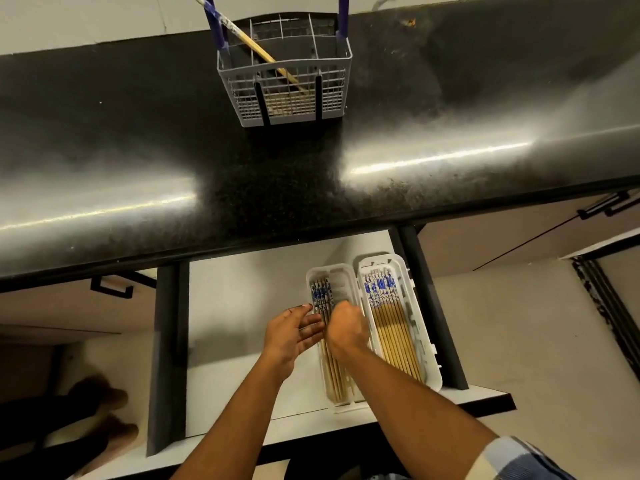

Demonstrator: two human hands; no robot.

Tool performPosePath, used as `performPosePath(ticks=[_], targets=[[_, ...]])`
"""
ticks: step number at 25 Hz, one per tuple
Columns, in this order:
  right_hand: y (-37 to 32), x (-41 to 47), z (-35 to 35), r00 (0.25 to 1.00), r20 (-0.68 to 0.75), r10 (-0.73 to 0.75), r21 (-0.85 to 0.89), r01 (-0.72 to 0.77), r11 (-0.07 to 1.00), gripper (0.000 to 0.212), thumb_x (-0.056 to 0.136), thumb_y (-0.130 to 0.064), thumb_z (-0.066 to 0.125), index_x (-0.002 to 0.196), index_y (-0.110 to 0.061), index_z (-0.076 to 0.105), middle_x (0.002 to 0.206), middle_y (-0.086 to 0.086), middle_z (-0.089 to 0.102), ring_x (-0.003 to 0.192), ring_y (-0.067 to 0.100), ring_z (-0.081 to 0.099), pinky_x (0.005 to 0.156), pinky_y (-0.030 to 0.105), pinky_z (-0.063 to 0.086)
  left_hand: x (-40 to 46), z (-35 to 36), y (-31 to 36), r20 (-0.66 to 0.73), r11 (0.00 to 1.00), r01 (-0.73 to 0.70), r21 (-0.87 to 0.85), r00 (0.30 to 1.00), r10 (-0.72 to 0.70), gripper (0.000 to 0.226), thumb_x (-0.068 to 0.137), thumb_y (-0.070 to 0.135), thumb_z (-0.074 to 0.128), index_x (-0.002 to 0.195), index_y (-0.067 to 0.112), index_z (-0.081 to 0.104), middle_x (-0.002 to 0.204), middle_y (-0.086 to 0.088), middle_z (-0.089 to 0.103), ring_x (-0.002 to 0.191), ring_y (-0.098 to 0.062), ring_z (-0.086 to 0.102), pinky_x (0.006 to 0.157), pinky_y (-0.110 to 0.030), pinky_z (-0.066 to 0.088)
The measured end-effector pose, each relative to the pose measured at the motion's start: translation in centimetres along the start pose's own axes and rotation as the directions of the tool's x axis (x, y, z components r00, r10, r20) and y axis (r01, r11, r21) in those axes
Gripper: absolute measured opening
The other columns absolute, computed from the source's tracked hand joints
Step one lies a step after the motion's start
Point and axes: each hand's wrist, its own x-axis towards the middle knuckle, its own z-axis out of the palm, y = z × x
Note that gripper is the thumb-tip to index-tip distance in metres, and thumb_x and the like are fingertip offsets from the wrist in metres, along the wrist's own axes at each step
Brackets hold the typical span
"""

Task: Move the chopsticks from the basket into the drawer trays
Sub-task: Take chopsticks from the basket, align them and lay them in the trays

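Nearest the camera, two bare forearms reach over the pulled-out drawer [242, 306], a flat, pale, smooth-bottomed box with dark side rails. The left hand [294, 332] is spread, fingers straight and relaxed, its fingertips just beside the edge of the left tray [320, 375], seemingly steadying it. The right hand [346, 327] is curled into a loose fist over that tray; it appears to pinch or press the bundle of chopsticks [327, 372] lying there, though the fingers face away and the exact hold cannot be told. Both trays are long, narrow, translucent white plastic with rounded corners; the right tray [433, 358] touches the left one and holds a neat row of bamboo sticks [394, 341], pale yellow shafts with blue-and-white patterned tops. The sticks are slim, smooth and round enough to roll, so a hurried release could leave them crossed or riding over the low tray wall onto the drawer floor, and a push from the fist might slide the light tray. Beyond, the dark speckled worktop [138, 168] gleams with glare, and on it stands a grey plastic lattice basket [322, 98] with purple handle posts, where one last chopstick [256, 46] leans diagonally; catching it on the grid could tip the basket
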Motion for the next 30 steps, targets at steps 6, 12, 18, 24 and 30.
performPosePath(ticks=[6, 12, 18, 24, 30], targets=[[0.5, -0.2, -0.4, 1.000, 0.012, -0.008, -0.022, 0.008, 1.000, 0.014, 0.100, -0.018, 0.053, 0.103, -0.010, 0.064, 0.082, 0.002, 0.055, 0.068, 0.012, 0.055, 0.055, 0.022, 0.045, 0.4, 0.1, 0.0, 0.014, 1.000, 0.015, 0.007, 1.000, -0.015, 0.021, 0.096, 0.020, 0.062, 0.107, 0.003, 0.069, 0.094, -0.022, 0.077, 0.079, -0.032, 0.075, 0.072, -0.041, 0.063], [0.8, -0.3, -0.2, 0.999, 0.038, -0.006, -0.081, 0.009, 0.997, 0.011, 0.098, -0.014, 0.057, 0.104, -0.008, 0.065, 0.091, 0.005, 0.067, 0.069, 0.014, 0.057, 0.061, 0.023, 0.053, 0.8, 0.1, -0.3, 0.010, 1.000, 0.007, 0.012, 1.000, -0.007, 0.020, 0.093, 0.017, 0.067, 0.104, 0.002, 0.069, 0.088, -0.019, 0.077, 0.075, -0.030, 0.075, 0.067, -0.038, 0.062], [0.6, -0.4, 0.0, 1.000, -0.003, -0.005, -0.085, 0.004, 0.996, 0.013, 0.099, -0.019, 0.056, 0.106, -0.011, 0.063, 0.085, 0.001, 0.061, 0.069, 0.013, 0.056, 0.056, 0.022, 0.045, 1.0, 0.1, -0.5, 0.010, 1.000, 0.001, 0.025, 1.000, -0.001, 0.018, 0.093, 0.018, 0.068, 0.103, 0.004, 0.069, 0.091, -0.019, 0.077, 0.078, -0.031, 0.076, 0.069, -0.038, 0.062], [0.6, -0.8, 0.2, 0.998, 0.019, -0.063, -0.148, 0.065, 0.987, 0.013, 0.097, -0.015, 0.058, 0.109, -0.012, 0.063, 0.099, 0.005, 0.069, 0.084, 0.017, 0.066, 0.070, 0.026, 0.055, 1.0, 0.1, -0.6, 0.005, 0.999, -0.001, 0.035, 1.000, 0.001, 0.018, 0.092, 0.018, 0.068, 0.104, 0.005, 0.069, 0.089, -0.017, 0.078, 0.078, -0.030, 0.076, 0.072, -0.041, 0.063], [1.2, -1.0, 0.2, 0.995, 0.063, -0.080, -0.204, 0.091, 0.975, 0.012, 0.097, -0.013, 0.059, 0.106, -0.011, 0.066, 0.094, 0.004, 0.070, 0.070, 0.013, 0.057, 0.058, 0.022, 0.047, 1.0, 0.2, -0.6, -0.001, 1.000, -0.005, 0.027, 1.000, 0.005, 0.018, 0.092, 0.017, 0.068, 0.105, 0.003, 0.069, 0.087, -0.017, 0.077, 0.074, -0.029, 0.075, 0.068, -0.038, 0.063]])
